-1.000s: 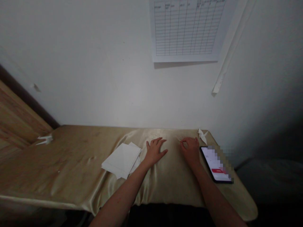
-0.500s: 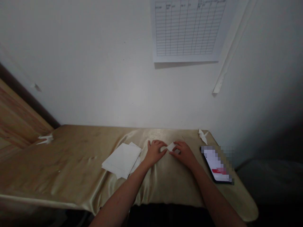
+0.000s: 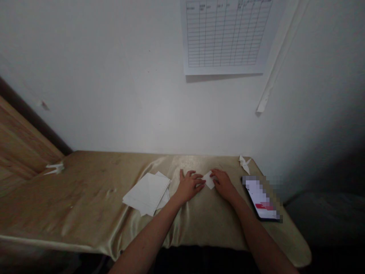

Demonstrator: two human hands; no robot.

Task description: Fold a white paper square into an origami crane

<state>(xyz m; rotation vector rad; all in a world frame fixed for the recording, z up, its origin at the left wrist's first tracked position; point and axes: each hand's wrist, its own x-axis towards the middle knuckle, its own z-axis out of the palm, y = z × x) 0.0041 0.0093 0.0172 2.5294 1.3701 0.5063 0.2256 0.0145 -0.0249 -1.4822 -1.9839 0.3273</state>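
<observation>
A small folded piece of white paper [image 3: 210, 181] lies diamond-wise on the tablecloth between my two hands. My left hand [image 3: 189, 187] is at its left corner, fingertips at the edge and the other fingers spread over the cloth. On the opposite side, my right hand [image 3: 224, 185] has its bent fingers on the paper's right edge, pinching or pressing it. A stack of white paper sheets [image 3: 148, 192] rests left of my left forearm. Beyond my right hand, near the wall, sits a folded paper crane [image 3: 244, 164].
A smartphone [image 3: 261, 199] with a lit screen lies by the table's right edge. Another white folded paper figure [image 3: 55, 168] is at the far left. Shiny gold cloth [image 3: 85, 198] covers the table, with creases in it. A printed chart [image 3: 224, 38] hangs on the wall.
The small paper now lies flatter, showing more of its face. My left fingers have loosened from a pinch and spread. My right hand has shifted slightly while staying at the paper.
</observation>
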